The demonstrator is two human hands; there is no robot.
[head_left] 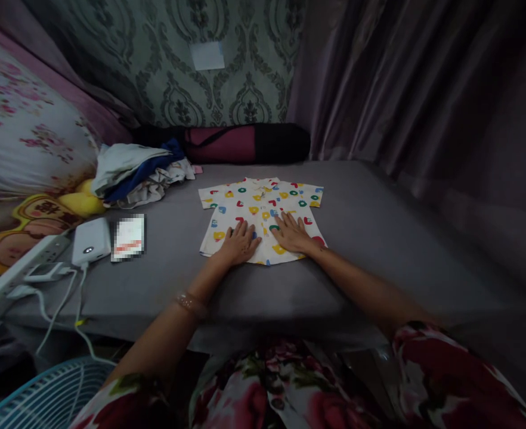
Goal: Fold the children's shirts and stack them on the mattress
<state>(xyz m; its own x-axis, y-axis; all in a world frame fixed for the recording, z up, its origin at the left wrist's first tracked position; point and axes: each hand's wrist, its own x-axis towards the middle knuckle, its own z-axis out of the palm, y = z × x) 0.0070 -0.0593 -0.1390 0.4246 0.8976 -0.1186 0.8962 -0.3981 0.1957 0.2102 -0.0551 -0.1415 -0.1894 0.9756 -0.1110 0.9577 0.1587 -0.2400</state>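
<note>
A white, multicolour-printed, short-sleeved cloth shirt (263, 205) is lying spread on the grey cloth-covered surface (370, 238), collar facing its back edge, hem its front. The left hand (240, 243) and right hand (294, 232) are resting on its lower half, fingers apart, clamping nothing.

The person has two bare hands, one left hand (240, 244) and one right hand (295, 234). There is one white, multicolour-printed cloth shirt (263, 208), one long maroon-and-black bag (231, 145), one white rectangular power bank (92, 238), one long white power strip (19, 277) and one round blue fan (52, 387). The heaped garments (140, 173) overlap too much to count.
</note>
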